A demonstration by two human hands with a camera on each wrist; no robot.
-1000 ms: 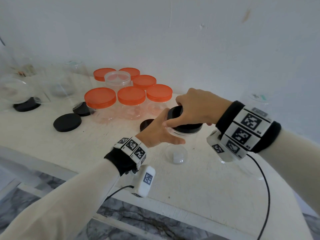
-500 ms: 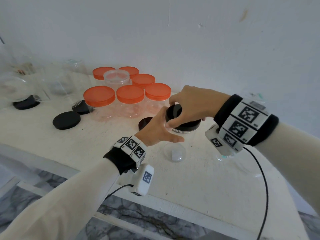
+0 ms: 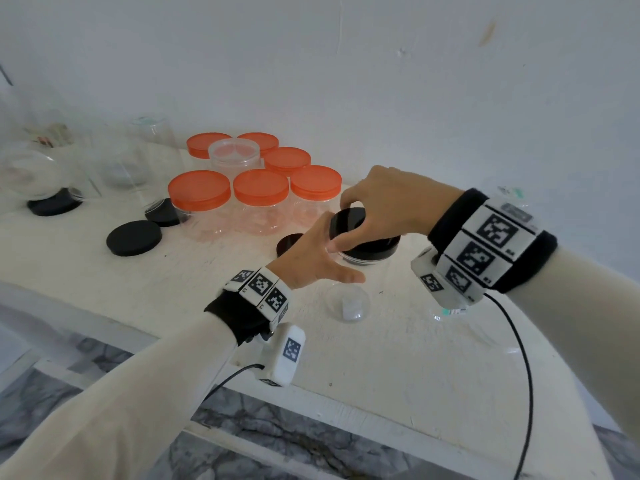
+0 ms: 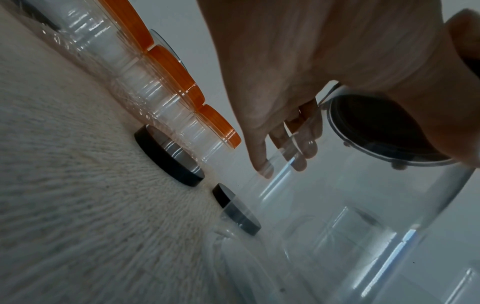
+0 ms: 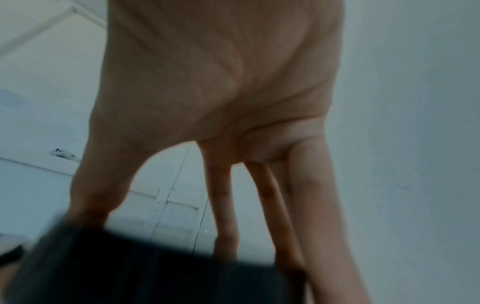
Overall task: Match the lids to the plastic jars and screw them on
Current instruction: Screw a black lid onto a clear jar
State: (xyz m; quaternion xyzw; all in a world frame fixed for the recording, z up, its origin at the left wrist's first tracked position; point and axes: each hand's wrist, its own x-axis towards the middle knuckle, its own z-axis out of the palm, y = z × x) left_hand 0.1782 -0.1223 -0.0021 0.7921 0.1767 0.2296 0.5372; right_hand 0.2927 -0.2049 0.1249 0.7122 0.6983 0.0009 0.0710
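A clear plastic jar (image 3: 349, 301) stands on the white table (image 3: 398, 358) with a black lid (image 3: 374, 249) on its mouth. My left hand (image 3: 323, 259) grips the jar's upper wall from the left, thumb toward me. In the left wrist view the left hand's fingers (image 4: 262, 156) wrap the clear jar (image 4: 337, 226) below the black lid (image 4: 376, 127). My right hand (image 3: 375, 207) comes down from above and grips the lid by its rim. The right wrist view shows the right hand (image 5: 221, 102) with fingers reaching down onto the blurred black lid (image 5: 155, 267).
Several orange-lidded jars (image 3: 259, 199) and a jar with a clear lid (image 3: 233, 155) cluster behind. Loose black lids (image 3: 133, 237) (image 3: 289, 244) lie on the table. Clear jars on black lids (image 3: 52, 202) (image 3: 162, 213) stand left. Another clear jar (image 3: 485, 327) is under my right wrist.
My right hand has turned slightly on the black lid while my left hand keeps hold of the jar. The jar stays in the same spot.
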